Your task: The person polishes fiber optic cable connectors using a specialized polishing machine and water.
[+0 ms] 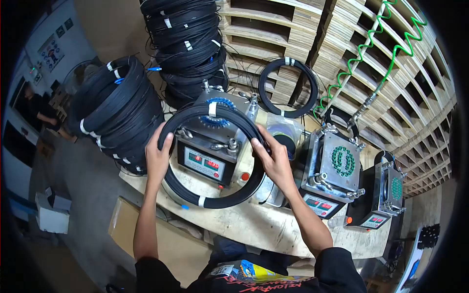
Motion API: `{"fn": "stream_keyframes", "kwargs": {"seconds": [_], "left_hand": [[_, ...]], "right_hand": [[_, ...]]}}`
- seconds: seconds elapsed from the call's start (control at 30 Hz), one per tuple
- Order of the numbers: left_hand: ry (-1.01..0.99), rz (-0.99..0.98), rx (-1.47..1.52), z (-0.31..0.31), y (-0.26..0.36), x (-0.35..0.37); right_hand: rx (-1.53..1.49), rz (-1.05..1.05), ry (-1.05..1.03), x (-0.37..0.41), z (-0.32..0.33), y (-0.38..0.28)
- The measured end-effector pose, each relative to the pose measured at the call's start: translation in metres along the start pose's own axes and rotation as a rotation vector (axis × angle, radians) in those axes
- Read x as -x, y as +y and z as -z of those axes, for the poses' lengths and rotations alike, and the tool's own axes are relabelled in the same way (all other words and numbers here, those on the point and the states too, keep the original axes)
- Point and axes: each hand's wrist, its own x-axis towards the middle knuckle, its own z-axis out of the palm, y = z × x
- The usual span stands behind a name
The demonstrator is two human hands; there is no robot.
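Observation:
A coil of black cable, bound with white tape at top and bottom, is held up before me over the table. My left hand grips its left side, thumb on the near face. On the opposite side my right hand has its fingers wrapped round the coil. Behind and partly seen through the ring stands a metal machine with a lit red digital display and a ring of blue-tipped fittings on top.
Two similar machines with green fittings, one nearer and one farther, stand to the right. Tall stacks of black coils rise at left and behind. Another coil leans against wooden pallets. Green air hoses hang at right. A person is far left.

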Motion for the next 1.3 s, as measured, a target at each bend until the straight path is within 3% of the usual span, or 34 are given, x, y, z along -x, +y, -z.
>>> {"fn": "stream_keyframes", "kwargs": {"seconds": [0.07, 0.17, 0.23, 0.3, 0.33, 0.37, 0.43, 0.57, 0.73, 0.8, 0.87, 0.9, 0.97, 1.03, 1.1, 1.13, 1.17, 1.3], "left_hand": [[-0.055, 0.035, 0.063, -0.002, -0.015, -0.026], [-0.104, 0.026, 0.081, -0.008, -0.036, -0.054], [-0.185, 0.071, 0.110, -0.013, -0.050, -0.062], [-0.266, 0.088, 0.131, -0.020, -0.072, -0.059], [-0.276, 0.076, 0.141, -0.021, -0.077, -0.057], [-0.284, 0.066, 0.152, -0.021, -0.084, -0.056], [-0.366, 0.076, 0.159, -0.016, -0.091, -0.057], [-0.348, 0.032, 0.138, -0.018, -0.099, -0.060], [-0.336, 0.153, 0.170, -0.006, -0.096, -0.054], [-0.358, 0.156, 0.187, 0.000, -0.098, -0.052], [-0.334, 0.131, 0.209, 0.006, -0.093, -0.047], [-0.339, 0.121, 0.217, 0.009, -0.096, -0.046], [-0.208, -0.215, 0.053, 0.014, -0.103, -0.046], [-0.201, -0.206, 0.059, 0.023, -0.094, -0.039], [-0.374, 0.193, 0.378, 0.031, -0.081, -0.025], [-0.409, 0.197, 0.479, 0.029, -0.086, -0.016], [-0.466, 0.243, 0.518, 0.026, -0.093, -0.006], [-0.668, 0.309, 0.765, 0.017, -0.095, 0.028]], "right_hand": [[0.022, -0.085, 0.008, -0.015, -0.007, -0.007], [0.007, 0.039, 0.109, -0.030, -0.028, 0.017], [-0.015, -0.069, 0.123, -0.024, -0.037, 0.028], [0.119, -0.011, 0.164, -0.019, -0.045, 0.043], [0.051, -0.145, 0.120, -0.014, -0.046, 0.033], [0.090, -0.061, 0.143, -0.010, -0.049, 0.028], [0.082, -0.224, 0.130, 0.001, -0.057, 0.017], [0.053, -0.160, 0.231, 0.008, -0.067, 0.021], [0.014, -0.221, 0.330, 0.013, -0.077, 0.017], [0.060, -0.135, 0.419, 0.020, -0.079, 0.039], [0.178, 0.017, 0.558, 0.030, -0.079, 0.055], [0.221, -0.102, 0.609, 0.037, -0.077, 0.040], [0.271, -0.062, 0.748, 0.051, -0.077, 0.048], [0.308, -0.123, 0.739, 0.067, -0.078, 0.039], [0.149, -0.145, 0.610, 0.085, -0.091, 0.032], [0.053, -0.376, 0.511, 0.094, -0.099, 0.009], [-0.117, -0.382, 0.465, 0.099, -0.111, 0.000], [-0.336, -0.334, 0.240, 0.108, -0.153, -0.010]]}}
